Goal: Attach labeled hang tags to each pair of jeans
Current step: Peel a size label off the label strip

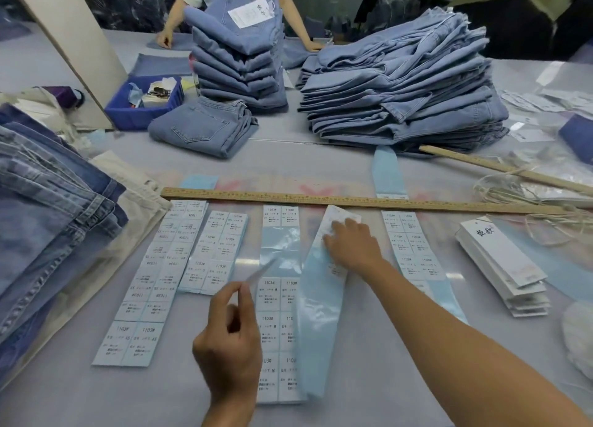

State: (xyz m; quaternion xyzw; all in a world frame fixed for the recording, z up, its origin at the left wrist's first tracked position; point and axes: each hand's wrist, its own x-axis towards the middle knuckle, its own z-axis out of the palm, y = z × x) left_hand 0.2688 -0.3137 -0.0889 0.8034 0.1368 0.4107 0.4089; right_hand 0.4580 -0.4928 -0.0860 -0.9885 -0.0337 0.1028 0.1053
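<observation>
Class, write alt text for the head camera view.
A person's right hand presses a label sheet on a table while the left hand pinches a thin white strip; stacked jeans lie behind a wooden ruler.

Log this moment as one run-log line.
left hand: pinches thin white tag | right hand: on label sheet | hang tag stack: untouched | jeans: stacked

The person is showing a bare left hand and bare right hand, forearms uncovered, wearing no gloves or jewellery.
</observation>
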